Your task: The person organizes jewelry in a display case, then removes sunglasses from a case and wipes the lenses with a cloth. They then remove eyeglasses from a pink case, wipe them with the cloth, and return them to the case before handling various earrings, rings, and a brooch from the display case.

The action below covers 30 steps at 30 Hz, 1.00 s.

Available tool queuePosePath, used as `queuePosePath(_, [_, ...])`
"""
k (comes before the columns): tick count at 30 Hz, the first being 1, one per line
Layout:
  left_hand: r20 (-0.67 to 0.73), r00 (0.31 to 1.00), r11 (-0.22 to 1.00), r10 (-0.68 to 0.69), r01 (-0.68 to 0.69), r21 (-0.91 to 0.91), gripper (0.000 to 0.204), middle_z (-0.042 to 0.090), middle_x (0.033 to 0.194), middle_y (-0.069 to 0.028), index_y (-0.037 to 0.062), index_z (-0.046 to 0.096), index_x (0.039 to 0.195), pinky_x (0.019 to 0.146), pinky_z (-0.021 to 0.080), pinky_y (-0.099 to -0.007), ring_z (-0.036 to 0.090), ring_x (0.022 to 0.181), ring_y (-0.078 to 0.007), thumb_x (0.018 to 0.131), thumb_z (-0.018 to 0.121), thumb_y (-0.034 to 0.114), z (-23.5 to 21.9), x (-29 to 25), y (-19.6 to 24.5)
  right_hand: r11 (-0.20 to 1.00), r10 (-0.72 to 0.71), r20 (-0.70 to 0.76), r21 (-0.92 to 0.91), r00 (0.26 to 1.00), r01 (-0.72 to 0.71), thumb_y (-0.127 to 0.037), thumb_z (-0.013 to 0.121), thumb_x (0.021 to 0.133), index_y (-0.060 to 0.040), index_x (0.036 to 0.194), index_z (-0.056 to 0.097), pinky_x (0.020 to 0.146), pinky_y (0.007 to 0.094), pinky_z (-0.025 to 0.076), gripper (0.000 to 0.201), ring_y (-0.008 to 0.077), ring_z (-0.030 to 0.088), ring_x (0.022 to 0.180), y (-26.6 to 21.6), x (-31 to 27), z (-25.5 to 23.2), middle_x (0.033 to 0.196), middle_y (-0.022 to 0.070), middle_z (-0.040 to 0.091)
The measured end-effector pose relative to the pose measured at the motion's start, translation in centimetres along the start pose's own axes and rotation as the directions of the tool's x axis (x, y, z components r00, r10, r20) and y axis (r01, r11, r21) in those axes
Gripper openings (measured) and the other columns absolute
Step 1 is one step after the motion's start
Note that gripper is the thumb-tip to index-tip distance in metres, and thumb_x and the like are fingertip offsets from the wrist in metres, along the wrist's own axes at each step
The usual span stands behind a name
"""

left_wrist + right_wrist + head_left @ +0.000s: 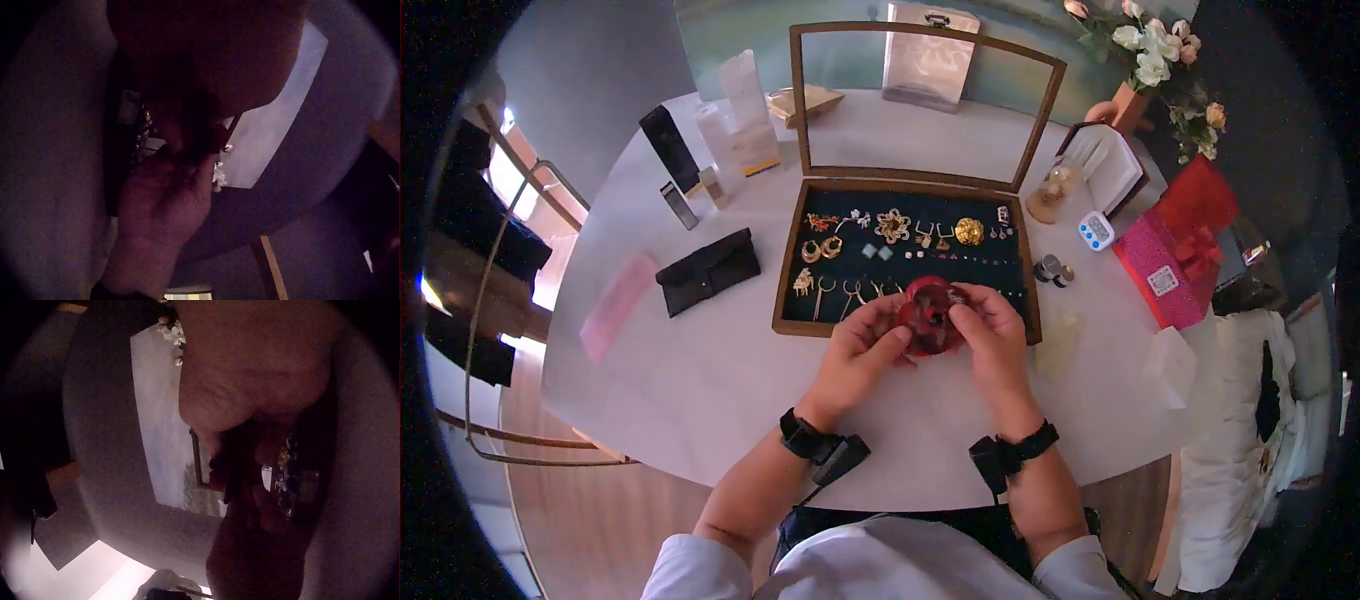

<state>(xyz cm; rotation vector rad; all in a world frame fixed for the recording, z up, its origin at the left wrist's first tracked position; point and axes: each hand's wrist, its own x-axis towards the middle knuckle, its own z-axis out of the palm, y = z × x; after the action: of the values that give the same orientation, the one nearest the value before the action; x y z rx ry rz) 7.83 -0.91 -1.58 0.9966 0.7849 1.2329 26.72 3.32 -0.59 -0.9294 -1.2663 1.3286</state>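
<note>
Both hands hold a round, glossy red piece with dark patches [932, 318] over the front edge of an open jewelry case [783, 290]. My left hand [862, 350] grips its left side, thumb on the near face. On the other side my right hand [992, 335] pinches it, with the thumb pressed near its middle. I cannot tell exactly what the red piece is. Inside the dark-lined case lie a gold flower brooch [892, 226], a round gold brooch [969, 232], hoop earrings [821, 248] and several smaller pieces. The hands cover part of the front row.
The glass lid [798, 110] stands raised behind the case. At left lie a black pouch [708, 272] and a pink sheet [618, 303], with upright boxes [668, 150] behind. To the right are a white timer [1096, 231], a glass jar [1052, 193] and a red gift box [1165, 265].
</note>
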Motion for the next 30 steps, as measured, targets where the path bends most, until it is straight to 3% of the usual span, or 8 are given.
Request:
queuePosePath(3, [-0.045, 0.998, 0.997, 0.051, -0.049, 0.055, 0.046, 0.067, 0.113, -0.0046, -0.0005, 0.046, 0.141, 0.076, 0.053, -0.0249, 0.064, 0.094, -0.0098, 0.099, 0.060, 0.013, 0.0, -0.2, -0.2, 0.996, 0.086, 0.017, 0.028, 0.996, -0.087, -0.017, 0.068, 0.093, -0.0006, 0.123, 0.061, 0.081, 0.0272, 0.054, 0.035, 0.0109, 0.064, 0.090, -0.7, -0.3, 0.2, 0.105, 0.0037, 0.069])
queuePosePath(6, [-0.084, 0.989, 0.992, 0.118, -0.114, 0.058, 0.045, 0.067, 0.111, -0.0038, -0.0007, 0.047, 0.140, 0.074, 0.052, -0.0235, 0.063, 0.092, -0.0077, 0.099, 0.060, 0.013, 0.6, 0.0, -0.3, 0.996, 0.076, 0.054, 0.041, 0.996, -0.079, -0.016, 0.068, 0.093, 0.0002, 0.125, 0.059, 0.083, 0.0284, 0.055, 0.036, 0.0123, 0.065, 0.093, -0.6, -0.3, 0.0, 0.108, 0.0053, 0.068])
queuePosePath(15, [-0.168, 0.976, 0.990, 0.137, -0.131, 0.046, 0.039, 0.067, 0.107, -0.0033, -0.0010, 0.051, 0.136, 0.068, 0.050, -0.0217, 0.061, 0.083, -0.0059, 0.099, 0.059, 0.011, 0.5, 0.1, -0.3, 0.994, 0.072, 0.145, 0.068, 0.987, -0.083, -0.012, 0.068, 0.092, 0.0008, 0.128, 0.056, 0.087, 0.0297, 0.055, 0.040, 0.0146, 0.065, 0.099, -0.6, -0.2, 0.0, 0.113, 0.0084, 0.067])
queuePosePath(18, [-0.156, 0.983, 0.995, 0.098, -0.091, 0.049, 0.039, 0.067, 0.107, -0.0038, -0.0002, 0.049, 0.136, 0.067, 0.051, -0.0225, 0.061, 0.083, -0.0067, 0.099, 0.057, 0.010, 0.2, 0.1, 0.1, 0.996, 0.045, 0.122, 0.065, 0.991, -0.053, -0.010, 0.068, 0.092, 0.0004, 0.129, 0.055, 0.088, 0.0300, 0.055, 0.040, 0.0147, 0.065, 0.099, -0.4, -0.2, 0.1, 0.112, 0.0087, 0.067])
queuePosePath(25, [-0.156, 0.979, 0.990, 0.130, -0.136, -0.028, 0.036, 0.066, 0.106, -0.0038, 0.0049, 0.047, 0.135, 0.066, 0.051, -0.0234, 0.061, 0.083, -0.0081, 0.100, 0.055, 0.008, 0.4, -0.1, 0.1, 0.983, 0.056, 0.105, 0.169, 0.993, -0.073, -0.008, 0.069, 0.091, -0.0011, 0.128, 0.055, 0.088, 0.0300, 0.055, 0.040, 0.0147, 0.065, 0.099, 0.1, -0.1, 0.1, 0.111, 0.0089, 0.068])
queuePosePath(28, [-0.173, 0.971, 0.985, 0.167, -0.173, -0.019, 0.028, 0.066, 0.105, -0.0030, 0.0061, 0.053, 0.128, 0.067, 0.052, -0.0243, 0.061, 0.084, -0.0082, 0.101, 0.053, 0.005, 0.1, -0.1, -0.7, 0.978, 0.088, 0.102, 0.179, 0.991, -0.105, -0.007, 0.070, 0.090, -0.0032, 0.129, 0.054, 0.086, 0.0285, 0.054, 0.042, 0.0142, 0.065, 0.098, 0.5, -0.1, -0.1, 0.111, 0.0095, 0.068])
queuePosePath(30, [-0.123, 0.975, 0.982, 0.183, -0.177, 0.059, 0.026, 0.064, 0.105, -0.0015, 0.0052, 0.059, 0.126, 0.069, 0.053, -0.0251, 0.060, 0.086, -0.0087, 0.102, 0.048, 0.002, -0.4, 0.1, -1.4, 0.995, 0.082, 0.041, 0.056, 0.996, -0.084, -0.008, 0.071, 0.090, -0.0048, 0.123, 0.059, 0.084, 0.0267, 0.053, 0.036, 0.0124, 0.064, 0.096, 2.2, 0.1, -1.2, 0.110, 0.0073, 0.068])
